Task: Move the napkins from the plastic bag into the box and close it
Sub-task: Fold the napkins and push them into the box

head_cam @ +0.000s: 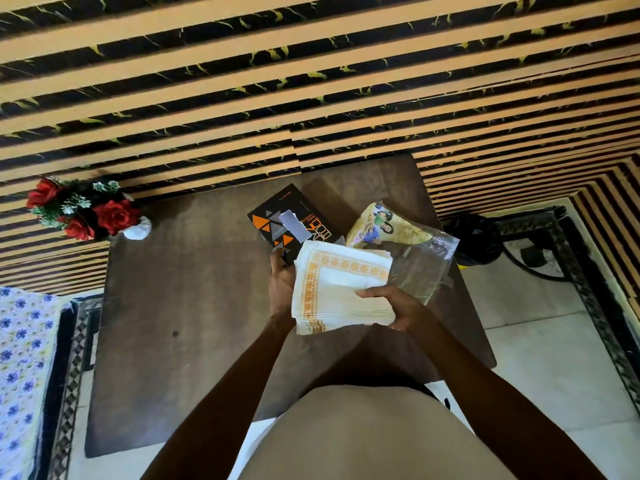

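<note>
A stack of white napkins (pixel 341 289) with an orange patterned border is held above the middle of the brown table (pixel 194 289). My left hand (pixel 281 284) grips its left edge. My right hand (pixel 398 306) holds its near right corner, thumb on top. Just behind the stack lies the black box (pixel 280 220) with orange triangles; a grey flap stands open on it. The clear plastic bag (pixel 426 265) lies to the right of the napkins, with a yellow printed card at its far end.
A vase of red artificial roses (pixel 83 211) stands at the table's far left corner. A striped wall rises behind the table. A dark round object (pixel 474 239) sits on the floor at right. Floral cloth (pixel 20 358) lies at left.
</note>
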`<action>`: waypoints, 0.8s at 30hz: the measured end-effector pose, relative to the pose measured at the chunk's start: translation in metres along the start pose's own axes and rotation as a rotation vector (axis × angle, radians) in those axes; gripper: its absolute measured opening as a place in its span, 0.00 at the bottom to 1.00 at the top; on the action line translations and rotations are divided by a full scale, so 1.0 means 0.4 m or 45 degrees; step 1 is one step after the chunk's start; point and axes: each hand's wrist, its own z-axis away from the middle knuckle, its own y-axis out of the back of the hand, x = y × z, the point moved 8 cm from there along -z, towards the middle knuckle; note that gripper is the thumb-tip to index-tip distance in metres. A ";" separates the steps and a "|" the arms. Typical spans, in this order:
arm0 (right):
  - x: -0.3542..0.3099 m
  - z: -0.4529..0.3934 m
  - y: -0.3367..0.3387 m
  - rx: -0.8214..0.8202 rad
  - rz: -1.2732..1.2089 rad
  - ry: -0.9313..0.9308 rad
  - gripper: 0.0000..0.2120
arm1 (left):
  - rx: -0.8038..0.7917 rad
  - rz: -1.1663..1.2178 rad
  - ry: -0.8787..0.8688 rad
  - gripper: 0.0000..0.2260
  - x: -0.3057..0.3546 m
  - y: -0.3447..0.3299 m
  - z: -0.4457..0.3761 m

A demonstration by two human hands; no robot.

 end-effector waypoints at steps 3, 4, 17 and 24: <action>-0.011 -0.038 0.071 0.148 -0.058 0.042 0.18 | -0.100 -0.233 -0.157 0.11 -0.003 -0.013 -0.004; -0.014 -0.040 0.093 0.172 -0.084 0.074 0.16 | -0.146 -0.345 -0.176 0.10 -0.011 -0.018 -0.003; -0.011 -0.061 0.150 0.286 -0.803 0.555 0.30 | -0.173 -0.570 -0.227 0.13 0.015 -0.025 0.005; 0.000 -0.092 0.105 0.200 -0.933 0.632 0.30 | -0.188 -0.462 -0.146 0.16 0.055 -0.039 0.007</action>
